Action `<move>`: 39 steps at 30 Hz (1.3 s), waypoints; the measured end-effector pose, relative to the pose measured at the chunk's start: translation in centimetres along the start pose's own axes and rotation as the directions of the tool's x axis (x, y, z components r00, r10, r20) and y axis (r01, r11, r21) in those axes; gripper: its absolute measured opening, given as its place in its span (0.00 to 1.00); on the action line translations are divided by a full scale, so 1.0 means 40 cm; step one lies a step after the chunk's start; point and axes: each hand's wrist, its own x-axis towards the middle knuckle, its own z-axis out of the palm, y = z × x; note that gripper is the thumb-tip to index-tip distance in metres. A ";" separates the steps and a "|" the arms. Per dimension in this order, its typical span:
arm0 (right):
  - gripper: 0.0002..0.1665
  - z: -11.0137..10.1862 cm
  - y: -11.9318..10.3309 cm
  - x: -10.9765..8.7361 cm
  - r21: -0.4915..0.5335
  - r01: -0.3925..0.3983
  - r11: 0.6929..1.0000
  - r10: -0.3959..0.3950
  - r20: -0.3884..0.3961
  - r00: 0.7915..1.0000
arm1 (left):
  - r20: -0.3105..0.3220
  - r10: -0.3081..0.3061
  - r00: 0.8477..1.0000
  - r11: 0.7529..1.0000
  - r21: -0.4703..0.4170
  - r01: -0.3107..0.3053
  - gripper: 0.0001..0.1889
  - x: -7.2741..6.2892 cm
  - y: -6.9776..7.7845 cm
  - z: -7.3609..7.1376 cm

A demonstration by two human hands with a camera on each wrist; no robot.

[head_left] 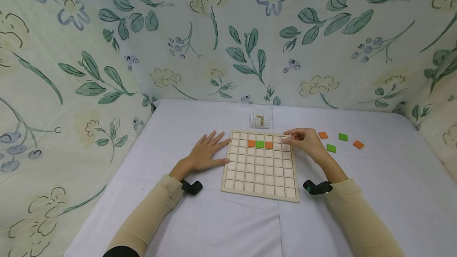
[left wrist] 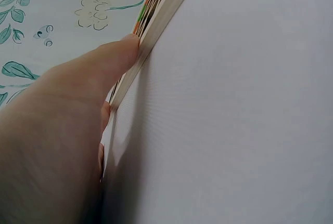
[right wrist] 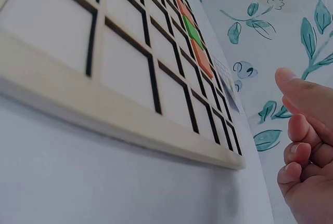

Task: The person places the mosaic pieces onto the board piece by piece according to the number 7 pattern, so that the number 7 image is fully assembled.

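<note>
A wooden grid board (head_left: 260, 197) lies on the table, with an orange tile (head_left: 251, 143), a green tile (head_left: 260, 144) and another orange tile (head_left: 269, 145) side by side in one of its upper rows. My left hand (head_left: 205, 154) has its fingers spread, and in the left wrist view its thumb (left wrist: 117, 55) touches the board's side. Over the board's upper right corner is my right hand (head_left: 305, 142), index finger and thumb apart at the tips. The right wrist view shows its other fingers (right wrist: 296, 154) loosely curled, with no tile visible in them.
Loose orange (head_left: 323, 135) and green (head_left: 343, 137) tiles lie scattered right of the board. A small card with a printed coloured grid (head_left: 254, 121) sits beyond the far edge. White cloth (head_left: 214, 225) covers the table; a floral curtain (head_left: 214, 62) hangs behind.
</note>
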 end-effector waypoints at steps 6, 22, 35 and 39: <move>0.22 -0.055 0.027 -0.016 -0.033 -0.010 0.999 0.008 -0.055 0.998 | 0.002 -0.004 1.000 1.000 0.009 0.004 0.45 0.003 0.001 -0.001; 0.34 -0.177 0.116 -0.079 -0.065 -0.139 0.988 0.128 -0.148 0.981 | -0.005 0.006 1.000 1.000 0.003 -0.006 0.45 0.001 0.004 -0.001; 0.35 -0.215 0.183 -0.116 -0.101 -0.217 0.971 0.197 -0.181 0.964 | -0.008 0.014 1.000 1.000 -0.006 -0.014 0.45 -0.002 0.005 -0.005; 0.35 -0.219 0.198 -0.121 -0.101 -0.233 0.967 0.214 -0.175 0.961 | -0.009 0.017 1.000 1.000 -0.003 -0.017 0.45 -0.002 0.005 -0.004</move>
